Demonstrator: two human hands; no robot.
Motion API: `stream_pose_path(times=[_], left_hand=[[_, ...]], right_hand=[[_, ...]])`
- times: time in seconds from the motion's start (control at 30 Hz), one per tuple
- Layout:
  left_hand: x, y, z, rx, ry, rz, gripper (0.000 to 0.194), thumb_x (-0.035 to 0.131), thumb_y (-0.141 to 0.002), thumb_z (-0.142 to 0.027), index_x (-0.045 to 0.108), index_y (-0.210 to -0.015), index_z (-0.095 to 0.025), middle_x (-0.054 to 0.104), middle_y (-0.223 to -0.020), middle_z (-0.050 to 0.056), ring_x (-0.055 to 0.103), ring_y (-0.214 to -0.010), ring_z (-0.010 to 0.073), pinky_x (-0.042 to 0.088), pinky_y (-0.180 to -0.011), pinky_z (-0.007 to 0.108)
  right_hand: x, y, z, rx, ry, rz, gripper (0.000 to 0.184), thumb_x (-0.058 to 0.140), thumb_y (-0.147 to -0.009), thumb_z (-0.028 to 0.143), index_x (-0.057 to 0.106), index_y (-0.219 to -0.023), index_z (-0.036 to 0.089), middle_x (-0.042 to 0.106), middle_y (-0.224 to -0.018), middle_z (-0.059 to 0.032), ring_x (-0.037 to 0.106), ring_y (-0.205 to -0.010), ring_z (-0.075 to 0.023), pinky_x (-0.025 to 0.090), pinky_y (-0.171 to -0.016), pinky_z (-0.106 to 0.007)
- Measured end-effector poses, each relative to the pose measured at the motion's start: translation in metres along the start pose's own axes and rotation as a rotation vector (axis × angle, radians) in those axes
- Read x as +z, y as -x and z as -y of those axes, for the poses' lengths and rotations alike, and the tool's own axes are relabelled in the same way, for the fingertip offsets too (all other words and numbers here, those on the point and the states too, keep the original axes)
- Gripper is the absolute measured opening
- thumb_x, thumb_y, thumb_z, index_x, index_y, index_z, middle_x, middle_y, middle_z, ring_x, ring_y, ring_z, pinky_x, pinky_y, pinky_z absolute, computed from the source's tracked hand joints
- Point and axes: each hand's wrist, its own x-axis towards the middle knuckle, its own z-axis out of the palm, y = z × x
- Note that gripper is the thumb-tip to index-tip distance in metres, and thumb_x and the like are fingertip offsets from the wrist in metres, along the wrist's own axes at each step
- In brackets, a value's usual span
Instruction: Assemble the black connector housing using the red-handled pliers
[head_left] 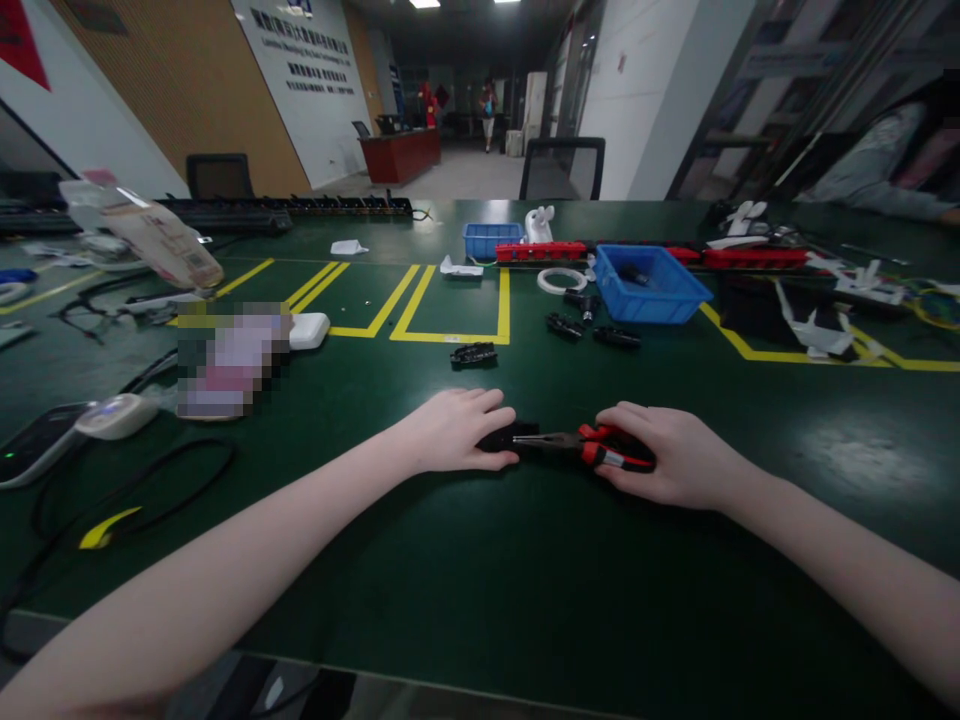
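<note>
Low over the green table, my left hand grips a small black part, its fingers curled round it so that much of it is hidden. Red-and-black needle-nose pliers are in my right hand, which is closed on the handles. Their long metal jaws point left and meet the black part at its right end; whether they clamp it cannot be made out. Beyond my left hand lies a similar black part. Further right are two more black parts.
A blue bin, a smaller blue bin and a white ring-shaped coil stand behind the hands. On the left are a plastic bottle, a pixelated object, a white case and black cables. Another person sits at far right.
</note>
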Motion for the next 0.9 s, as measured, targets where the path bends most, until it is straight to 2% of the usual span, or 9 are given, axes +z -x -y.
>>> stream_pose_path(times=[0.27,0.67,0.9], left_hand=[[0.0000,0.0003,-0.0025,-0.018,-0.018,-0.015,0.038,0.042,-0.088,-0.052,0.052,-0.093,-0.016,0.056,-0.086,0.003,0.055,-0.072,0.0172,0.042,-0.064,0.029],[0.0026,0.0017,0.0001,-0.040,0.081,-0.031,0.031,0.047,-0.087,-0.047,0.050,-0.091,-0.017,0.058,-0.085,0.000,0.056,-0.073,0.0145,0.043,-0.064,0.026],[-0.0005,0.0019,-0.0004,-0.045,0.118,-0.015,0.031,0.045,-0.088,-0.046,0.050,-0.090,-0.016,0.057,-0.085,0.001,0.055,-0.073,0.0148,0.042,-0.062,0.026]], right_hand=[[-0.0033,-0.0012,-0.0020,0.019,-0.052,0.030,0.038,0.052,-0.080,0.046,0.051,-0.108,0.020,0.061,-0.097,-0.0067,0.059,-0.075,-0.0175,0.048,-0.065,-0.033],[-0.0036,-0.0007,-0.0022,0.020,-0.076,0.016,0.037,0.053,-0.079,0.047,0.052,-0.106,0.021,0.061,-0.097,-0.0065,0.059,-0.077,-0.0173,0.048,-0.065,-0.031],[-0.0008,-0.0008,-0.0032,0.020,-0.122,-0.065,0.038,0.057,-0.078,0.043,0.049,-0.108,0.020,0.058,-0.101,-0.0075,0.058,-0.084,-0.0184,0.050,-0.070,-0.034]])
